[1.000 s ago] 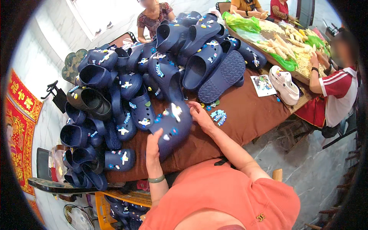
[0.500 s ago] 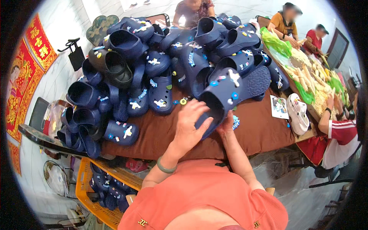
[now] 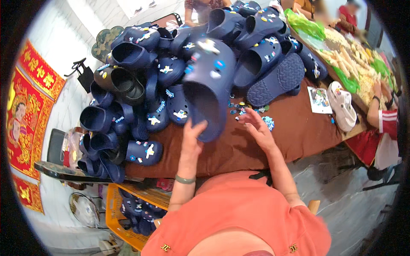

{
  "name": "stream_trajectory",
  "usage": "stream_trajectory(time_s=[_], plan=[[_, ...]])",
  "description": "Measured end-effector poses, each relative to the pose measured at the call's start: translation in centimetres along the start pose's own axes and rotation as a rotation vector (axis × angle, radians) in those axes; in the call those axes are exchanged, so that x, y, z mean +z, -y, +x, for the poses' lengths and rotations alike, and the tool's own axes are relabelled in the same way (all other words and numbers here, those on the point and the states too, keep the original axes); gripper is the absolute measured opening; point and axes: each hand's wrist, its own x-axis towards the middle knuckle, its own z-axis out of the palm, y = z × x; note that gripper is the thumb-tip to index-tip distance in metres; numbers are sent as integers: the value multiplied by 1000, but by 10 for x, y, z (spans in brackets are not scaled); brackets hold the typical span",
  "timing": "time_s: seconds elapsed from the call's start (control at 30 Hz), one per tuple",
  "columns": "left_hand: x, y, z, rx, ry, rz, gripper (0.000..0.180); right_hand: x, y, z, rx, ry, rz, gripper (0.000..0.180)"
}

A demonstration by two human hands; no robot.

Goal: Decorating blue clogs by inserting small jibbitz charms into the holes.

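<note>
My left hand (image 3: 193, 135) grips a navy blue clog (image 3: 215, 70) by its heel edge and holds it up, toe away from me, over the front of the pile. The clog is blurred; white, blue and red charms show on its upper. My right hand (image 3: 260, 131) is off the clog, its fingers apart, above the brown cloth (image 3: 239, 149). Just beyond those fingertips lie several small loose charms (image 3: 240, 107), too small to tell apart, with a blue and white charm (image 3: 268, 123) beside them. Another navy clog (image 3: 279, 81) lies sole up behind the charms.
Navy clogs (image 3: 143, 153) with charms are heaped across the table's far and left sides, among them a black clog (image 3: 124, 83). On the right are a picture card (image 3: 319, 100), a white clog (image 3: 343, 109) and corn (image 3: 341, 55). More clogs fill an orange crate (image 3: 113, 209) below. Other people work around.
The held clog has swung left and upright in my left hand. My right hand has let go of it and opened near the loose charms. The whole view has shifted a little.
</note>
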Motion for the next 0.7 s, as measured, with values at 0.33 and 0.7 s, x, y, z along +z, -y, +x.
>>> stream_trajectory(time_s=[0.33,0.7], plan=[[45,-130,224,50,130,118,27,-7,-13,-11,239,-39,-277,21],[25,-96,319,380,-73,273,40,-1,-23,-4,35,-8,-524,23]])
